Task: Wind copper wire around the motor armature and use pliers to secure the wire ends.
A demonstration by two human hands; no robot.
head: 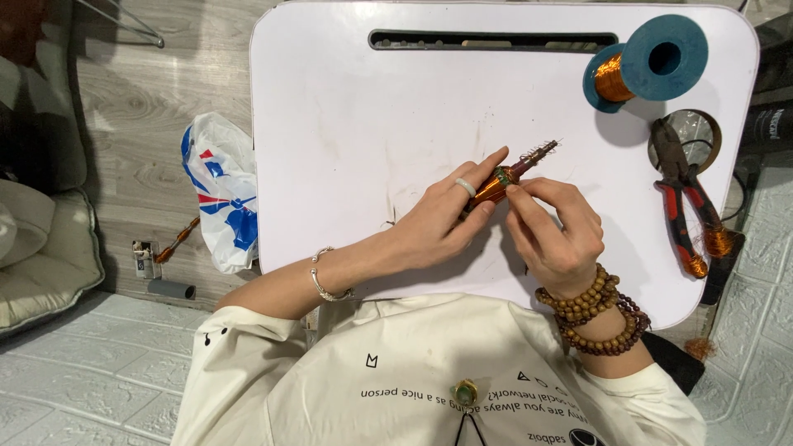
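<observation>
I am seeing the left hand (442, 223) closing around a small copper-wire-wrapped piece with a green band and a bristly wire tip (514, 175), over the middle of the white lap table (347, 124). The right hand (557, 235) is pinching the same piece, fingertips meeting at the green band; it appears to be gripping fine wire, though I cannot confirm. A teal spool of copper wire (652, 62) is sitting far right, and red-handled pliers (686, 202) are lying just below it.
</observation>
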